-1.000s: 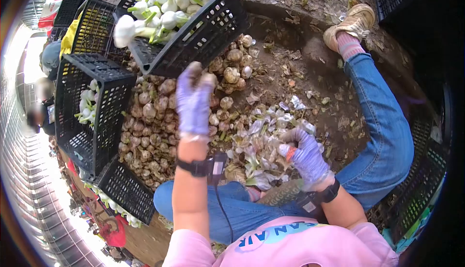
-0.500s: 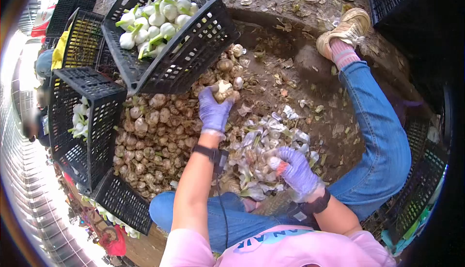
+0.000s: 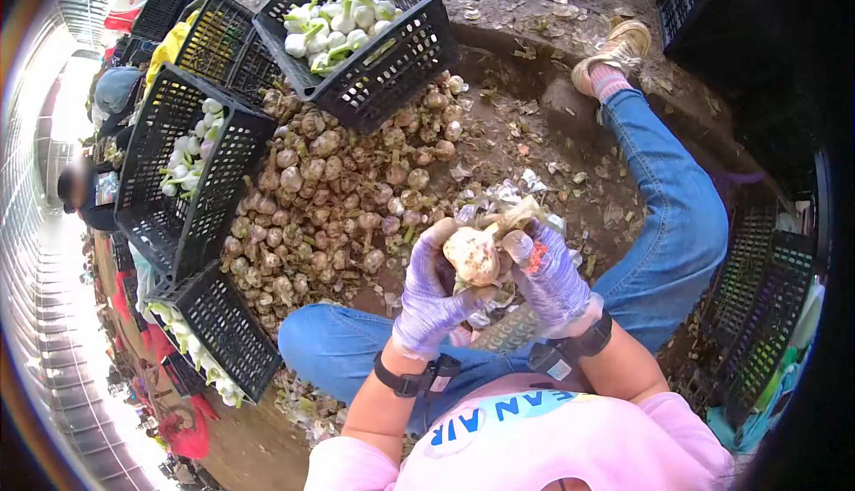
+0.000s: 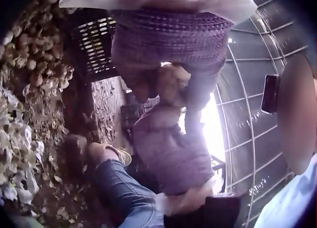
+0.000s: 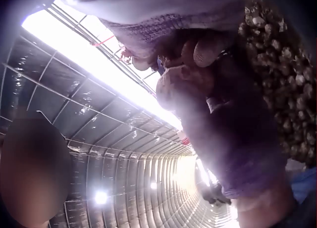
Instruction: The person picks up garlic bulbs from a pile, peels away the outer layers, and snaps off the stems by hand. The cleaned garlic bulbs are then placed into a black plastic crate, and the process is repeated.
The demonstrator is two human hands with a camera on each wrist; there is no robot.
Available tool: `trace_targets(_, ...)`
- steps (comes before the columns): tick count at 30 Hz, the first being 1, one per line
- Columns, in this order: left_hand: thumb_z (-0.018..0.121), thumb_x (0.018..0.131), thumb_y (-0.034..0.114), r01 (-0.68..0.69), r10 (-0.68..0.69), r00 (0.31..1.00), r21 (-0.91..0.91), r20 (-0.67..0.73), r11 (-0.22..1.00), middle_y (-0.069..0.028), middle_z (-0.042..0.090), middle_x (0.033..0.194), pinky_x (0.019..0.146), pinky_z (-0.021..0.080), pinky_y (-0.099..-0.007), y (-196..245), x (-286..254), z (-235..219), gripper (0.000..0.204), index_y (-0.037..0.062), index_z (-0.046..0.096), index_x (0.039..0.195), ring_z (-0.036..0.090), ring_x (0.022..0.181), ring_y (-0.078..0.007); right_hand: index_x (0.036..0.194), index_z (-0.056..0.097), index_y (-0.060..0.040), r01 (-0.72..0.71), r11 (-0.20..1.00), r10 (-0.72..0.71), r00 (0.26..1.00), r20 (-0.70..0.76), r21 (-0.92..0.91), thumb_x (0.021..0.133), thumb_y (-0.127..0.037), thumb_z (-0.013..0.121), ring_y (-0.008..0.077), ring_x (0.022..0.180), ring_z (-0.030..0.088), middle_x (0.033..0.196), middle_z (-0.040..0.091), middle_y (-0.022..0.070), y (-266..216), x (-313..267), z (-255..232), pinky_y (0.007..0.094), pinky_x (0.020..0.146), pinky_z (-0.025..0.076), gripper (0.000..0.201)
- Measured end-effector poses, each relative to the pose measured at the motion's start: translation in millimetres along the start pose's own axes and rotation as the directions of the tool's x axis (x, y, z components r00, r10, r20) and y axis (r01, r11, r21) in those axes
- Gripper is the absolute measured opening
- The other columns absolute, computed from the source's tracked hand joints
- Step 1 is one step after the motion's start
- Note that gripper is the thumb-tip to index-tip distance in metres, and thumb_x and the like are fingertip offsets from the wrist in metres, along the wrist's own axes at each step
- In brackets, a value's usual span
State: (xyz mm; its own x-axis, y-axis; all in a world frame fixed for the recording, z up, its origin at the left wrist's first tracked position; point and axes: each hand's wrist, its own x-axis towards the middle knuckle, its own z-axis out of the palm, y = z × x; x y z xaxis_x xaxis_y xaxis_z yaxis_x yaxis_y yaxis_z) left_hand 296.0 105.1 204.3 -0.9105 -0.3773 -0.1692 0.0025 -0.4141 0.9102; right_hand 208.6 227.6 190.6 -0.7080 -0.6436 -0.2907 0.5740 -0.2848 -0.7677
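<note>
A garlic bulb [image 3: 473,256] with dirty, papery skin is held up between both hands above my lap. My left hand [image 3: 429,300], in a purple glove, grips the bulb from the left, thumb below and fingers above. My right hand [image 3: 554,279], gloved alike with an orange patch on the thumb, pinches at the bulb's stem side, where loose brownish skin [image 3: 518,212] hangs over the fingers. In the left wrist view the bulb [image 4: 173,87] shows between the shadowed fingers of both hands. A pile of discarded white peel [image 3: 503,195] lies just beyond the hands.
Many unpeeled garlic bulbs [image 3: 325,206] are heaped on the ground to the left. Black crates with cleaned white garlic stand behind and beside them: one [image 3: 383,90] at the back, another [image 3: 223,197] at left. My bent leg [image 3: 668,188] bounds the right side.
The left hand reached over the heap, took a garlic bulb and brought it back to the right hand. The right hand has moved slightly from the peel pile up to the bulb.
</note>
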Motion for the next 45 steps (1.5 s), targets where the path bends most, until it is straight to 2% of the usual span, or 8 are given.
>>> trace_targets(6, 0.078, 0.051, -0.007, -0.351, 0.296, 0.935, 0.399, 0.194, 0.847, -0.0107, 0.042, 0.127, 0.094, 0.042, -0.0373, -4, -17, -14, 0.09, 0.0124, 0.037, 0.129, 0.047, 0.115, -0.0245, 0.103, 0.058, -0.0016, -0.133, 0.99, 0.131, 0.991, 0.04, 0.057, 0.081, -0.018, 0.066, 0.0118, 0.086, 0.06, 0.095, 0.062, 0.0055, -27, -20, 16, 0.0261, 0.074, 0.05, 0.029)
trace_targets(14, 0.074, 0.063, 0.001, 0.079, -0.061, 0.995, -0.244, 0.077, 0.967, -0.0075, 0.051, 0.113, 0.092, 0.043, -0.0345, 1, -26, -5, 0.072, 0.0052, 0.039, 0.126, 0.05, 0.109, -0.02, 0.095, 0.063, -0.001, -0.109, 0.977, 0.131, 0.985, 0.112, -0.185, 0.079, -0.016, 0.068, 0.0106, 0.079, 0.06, 0.087, 0.065, 0.0046, -30, -23, 1, 0.0244, 0.069, 0.049, 0.022)
trace_targets(15, 0.073, 0.07, 0.018, 0.174, -0.185, 0.982, 0.192, 0.042, 0.966, -0.0062, 0.054, 0.109, 0.084, 0.048, -0.0336, -5, -14, -11, 0.061, 0.0059, 0.044, 0.122, 0.054, 0.103, -0.0195, 0.095, 0.063, -0.0017, -0.089, 0.951, 0.134, 0.982, 0.135, -0.295, 0.079, -0.016, 0.068, 0.0101, 0.078, 0.06, 0.087, 0.064, 0.004, -27, -22, -3, 0.0241, 0.068, 0.048, 0.021)
trace_targets(18, 0.059, 0.081, 0.044, 0.47, -0.32, 0.882, -0.689, 0.345, 0.552, -0.0066, 0.054, 0.102, 0.074, 0.05, -0.031, -7, -17, -19, 0.053, 0.0082, 0.048, 0.119, 0.058, 0.088, -0.0223, 0.088, 0.064, -0.0037, 0.477, 0.61, -0.247, 0.873, 0.421, -0.632, 0.081, -0.011, 0.065, 0.0104, 0.075, 0.058, 0.084, 0.062, 0.0021, -29, -16, -8, 0.0254, 0.068, 0.047, 0.011)
trace_targets(22, 0.058, 0.08, 0.053, 0.474, -0.569, 0.822, -0.536, -0.015, 0.699, -0.0082, 0.055, 0.096, 0.069, 0.051, -0.0313, -12, -6, -2, 0.064, 0.0072, 0.044, 0.122, 0.058, 0.085, -0.0233, 0.105, 0.053, -0.0045, -0.028, 0.943, 0.081, 0.986, 0.146, -0.331, 0.084, -0.016, 0.06, 0.0147, 0.079, 0.057, 0.092, 0.058, 0.0031, -25, -15, -8, 0.0292, 0.071, 0.048, 0.025)
trace_targets(27, 0.056, 0.076, 0.063, 0.313, -0.305, 0.945, 0.064, -0.117, 0.948, -0.0104, 0.056, 0.104, 0.078, 0.049, -0.0305, 7, -4, -2, 0.08, 0.0037, 0.037, 0.127, 0.058, 0.093, -0.0193, 0.119, 0.048, -0.0016, -0.29, 0.837, 0.22, 0.955, 0.2, 0.463, 0.083, -0.038, 0.06, 0.0199, 0.102, 0.055, 0.113, 0.055, 0.01, -2, -19, -20, 0.0328, 0.091, 0.043, 0.052)
trace_targets(40, 0.079, 0.062, 0.03, 0.147, -0.141, 0.989, -0.153, 0.047, 0.977, -0.0097, 0.055, 0.111, 0.09, 0.044, -0.0327, 21, 4, -9, 0.079, 0.0018, 0.041, 0.126, 0.055, 0.102, -0.0202, 0.116, 0.047, -0.0019, -0.029, 0.854, 0.092, 0.991, -0.097, 0.52, 0.085, -0.013, 0.058, 0.0207, 0.1, 0.056, 0.109, 0.056, 0.0112, -16, 6, -36, 0.0324, 0.09, 0.044, 0.034)
trace_targets(45, 0.082, 0.061, 0.018, -0.105, 0.094, 0.994, 0.233, 0.058, 0.967, -0.0123, 0.044, 0.122, 0.092, 0.042, -0.0354, 6, 5, -12, 0.073, 0.0075, 0.045, 0.123, 0.047, 0.112, -0.0239, 0.116, 0.05, 0.0003, 0.016, 0.989, -0.004, 0.997, 0.078, -0.145, 0.082, -0.007, 0.063, 0.0181, 0.102, 0.055, 0.113, 0.056, 0.0094, -19, -15, -9, 0.0312, 0.089, 0.044, 0.037)
